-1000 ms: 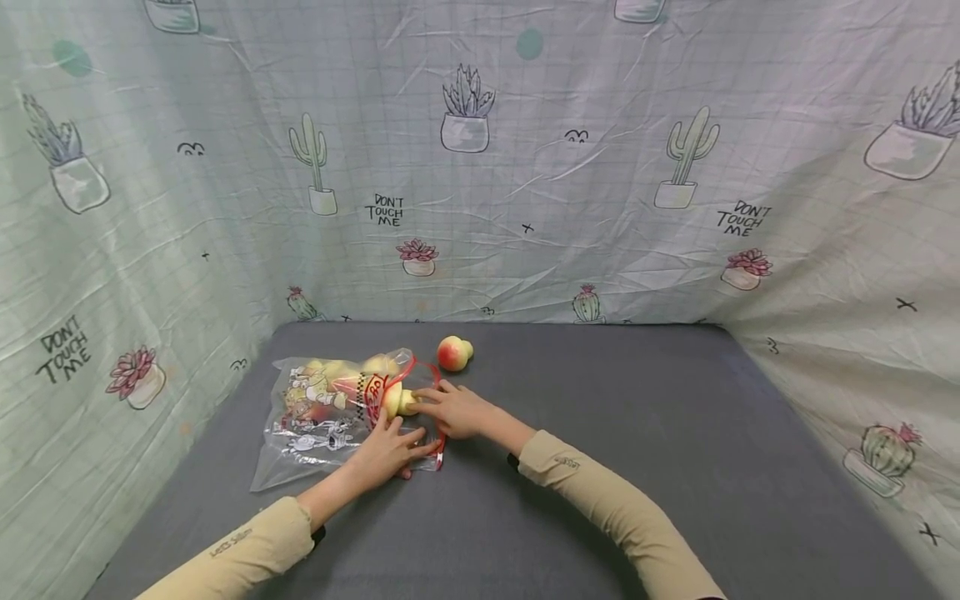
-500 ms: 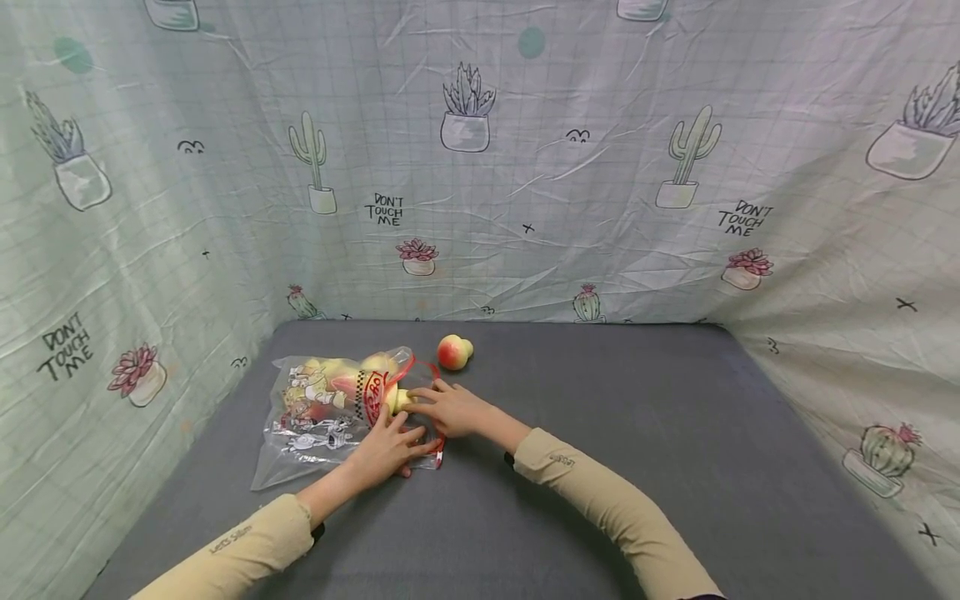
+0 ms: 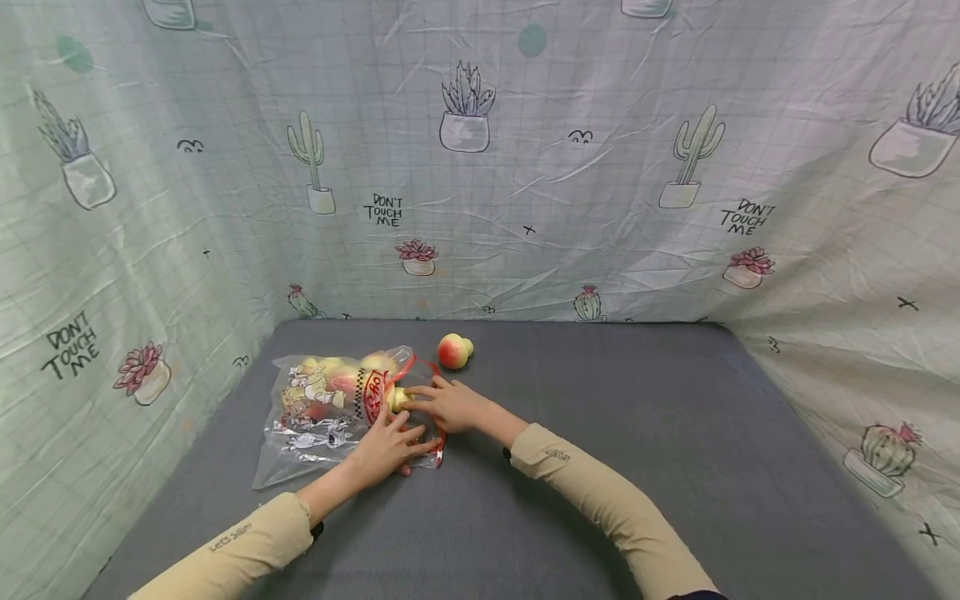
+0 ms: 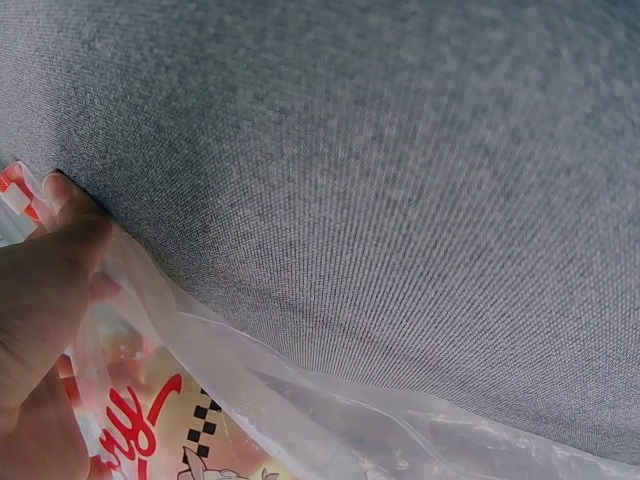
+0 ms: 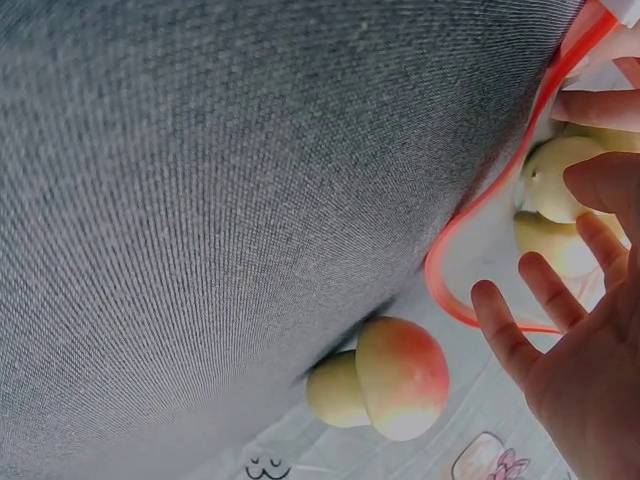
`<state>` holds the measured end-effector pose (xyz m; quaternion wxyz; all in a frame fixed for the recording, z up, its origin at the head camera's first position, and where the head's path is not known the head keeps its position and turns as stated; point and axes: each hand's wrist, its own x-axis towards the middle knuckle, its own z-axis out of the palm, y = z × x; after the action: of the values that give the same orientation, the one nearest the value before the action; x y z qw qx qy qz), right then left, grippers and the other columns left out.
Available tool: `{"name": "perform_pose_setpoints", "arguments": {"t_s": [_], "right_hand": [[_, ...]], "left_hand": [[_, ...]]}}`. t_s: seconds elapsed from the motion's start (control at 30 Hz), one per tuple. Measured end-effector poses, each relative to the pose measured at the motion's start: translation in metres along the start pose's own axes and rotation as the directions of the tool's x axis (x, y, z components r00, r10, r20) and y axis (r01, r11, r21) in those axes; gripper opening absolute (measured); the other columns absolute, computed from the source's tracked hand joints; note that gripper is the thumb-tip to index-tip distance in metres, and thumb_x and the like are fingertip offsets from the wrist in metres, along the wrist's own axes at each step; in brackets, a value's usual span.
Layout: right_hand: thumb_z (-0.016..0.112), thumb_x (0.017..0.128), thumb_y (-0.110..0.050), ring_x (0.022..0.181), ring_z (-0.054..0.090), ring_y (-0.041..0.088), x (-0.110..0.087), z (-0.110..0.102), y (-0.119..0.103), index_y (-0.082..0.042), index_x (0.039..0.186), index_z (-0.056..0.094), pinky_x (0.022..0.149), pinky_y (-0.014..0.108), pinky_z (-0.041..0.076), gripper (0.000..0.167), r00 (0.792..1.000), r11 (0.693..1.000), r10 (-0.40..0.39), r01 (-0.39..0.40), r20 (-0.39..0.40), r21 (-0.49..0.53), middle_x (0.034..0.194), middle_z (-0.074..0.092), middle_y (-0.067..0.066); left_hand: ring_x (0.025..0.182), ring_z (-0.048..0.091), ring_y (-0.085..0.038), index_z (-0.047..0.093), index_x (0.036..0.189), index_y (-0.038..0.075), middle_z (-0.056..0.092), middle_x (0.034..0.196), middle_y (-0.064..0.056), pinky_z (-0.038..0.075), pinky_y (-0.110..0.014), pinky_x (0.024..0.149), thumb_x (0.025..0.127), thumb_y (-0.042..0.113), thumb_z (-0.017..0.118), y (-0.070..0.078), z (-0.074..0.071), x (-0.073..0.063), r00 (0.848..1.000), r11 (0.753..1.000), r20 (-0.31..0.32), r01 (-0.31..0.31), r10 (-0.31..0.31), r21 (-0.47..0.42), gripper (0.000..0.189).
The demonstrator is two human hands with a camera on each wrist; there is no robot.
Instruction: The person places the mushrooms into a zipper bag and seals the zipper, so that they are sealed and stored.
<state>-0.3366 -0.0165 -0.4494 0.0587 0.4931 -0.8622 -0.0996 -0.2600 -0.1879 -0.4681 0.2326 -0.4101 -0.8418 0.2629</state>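
A clear plastic zip bag (image 3: 322, 437) with cartoon print and a red slider edge lies on its side at the left, holding several red-and-yellow pieces. At its mouth, my left hand (image 3: 382, 450) grips the near edge; in the left wrist view the thumb (image 4: 75, 205) lies outside the film. My right hand (image 3: 457, 408) reaches into the mouth with fingers spread, its fingertips against the pale end of a mushroom-shaped piece (image 5: 560, 180). Outside the bag, behind my right hand, sits another mushroom-shaped piece (image 3: 453, 352), with a red-and-yellow cap and pale stub.
Dark grey cloth (image 3: 600, 433) covers the table under both arms. A pale curtain (image 3: 540, 250) printed with potted cacti hangs behind the table and along both sides.
The piece at the bag's mouth has slid slightly left, deeper into the bag, with my right hand following it. My left hand stays at the bag's edge.
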Motion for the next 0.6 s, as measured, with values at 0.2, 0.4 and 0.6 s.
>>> {"name": "perform_pose_setpoints", "arguments": {"t_s": [0.2, 0.4, 0.6], "right_hand": [[0.054, 0.087, -0.025, 0.105, 0.042, 0.015, 0.004, 0.002, 0.002, -0.033, 0.138, 0.030, 0.079, 0.030, 0.046, 0.057, 0.999, 0.999, -0.016, 0.015, -0.039, -0.043, 0.145, 0.029, -0.008], [0.054, 0.087, -0.026, 0.106, 0.043, 0.015, 0.009, 0.002, 0.003, -0.034, 0.138, 0.030, 0.083, 0.032, 0.046, 0.057, 0.999, 0.998, -0.021, 0.018, -0.044, -0.063, 0.144, 0.030, -0.010], [0.053, 0.088, -0.026, 0.105, 0.042, 0.013, 0.012, 0.001, 0.002, -0.035, 0.138, 0.030, 0.080, 0.030, 0.045, 0.055, 0.999, 0.996, -0.020, 0.017, -0.032, -0.089, 0.145, 0.028, -0.011]], "left_hand": [[0.100, 0.048, -0.023, 0.052, 0.120, 0.042, 0.059, 0.113, 0.011, 0.035, -0.058, 0.090, 0.070, 0.054, 0.052, -0.001, -0.001, 0.000, 1.000, 1.000, 0.027, 0.005, -0.005, 0.004, 0.052], [0.100, 0.047, -0.023, 0.051, 0.122, 0.041, 0.060, 0.111, 0.009, 0.038, -0.054, 0.087, 0.067, 0.053, 0.056, -0.001, -0.001, 0.000, 1.000, 1.000, 0.007, 0.008, -0.008, -0.006, 0.056], [0.101, 0.047, -0.022, 0.048, 0.124, 0.042, 0.059, 0.114, 0.010, 0.037, -0.055, 0.090, 0.068, 0.053, 0.054, 0.000, 0.000, 0.000, 0.999, 1.000, 0.037, 0.015, -0.015, -0.002, 0.058]]}}
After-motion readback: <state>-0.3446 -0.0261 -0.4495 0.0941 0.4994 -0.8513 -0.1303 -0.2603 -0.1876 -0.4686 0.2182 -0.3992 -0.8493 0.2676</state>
